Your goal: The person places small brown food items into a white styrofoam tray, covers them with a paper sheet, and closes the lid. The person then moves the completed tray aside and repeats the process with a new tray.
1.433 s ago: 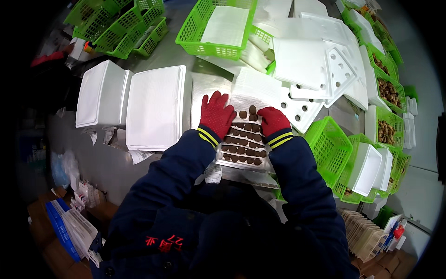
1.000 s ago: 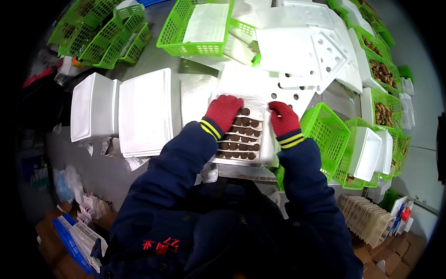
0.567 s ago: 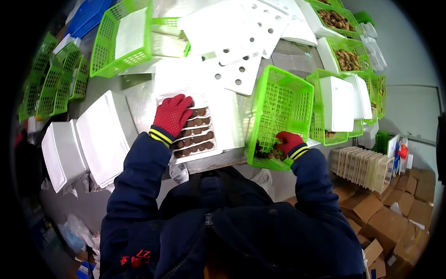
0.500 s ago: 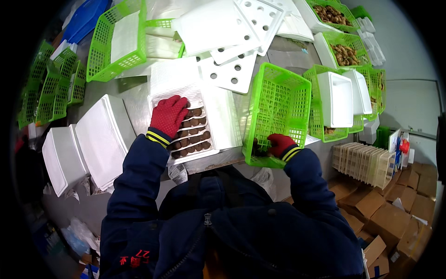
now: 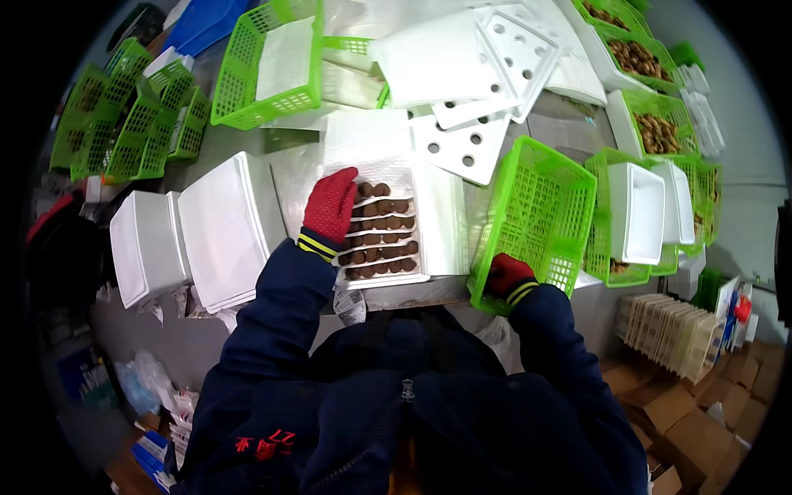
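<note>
My left hand (image 5: pixel 332 205), in a red dotted glove, lies over the left side of a white foam box (image 5: pixel 388 282), its fingers stretched out near the upper row. Several rows of round dark-brown pieces (image 5: pixel 386 223), like small balls, fill the box with thin white strips between the rows. My right hand (image 5: pixel 506 276), also red-gloved, reaches into the near end of a green slatted basket (image 5: pixel 544 210). Its fingers are curled downward; whatever they hold is hidden in the dark of the basket.
White foam lids with round holes (image 5: pixel 462 148) lie beyond the box. Standing foam boxes (image 5: pixel 223 231) are at the left. Another green basket (image 5: pixel 272 74) is at the back. Green baskets of brown roots (image 5: pixel 660 132) line the right; cardboard boxes (image 5: pixel 693 421) sit below.
The whole view has shifted, so things appear further right. My left hand has drawn to the box's left edge, baring more rows. My right hand has curled further down in the basket.
</note>
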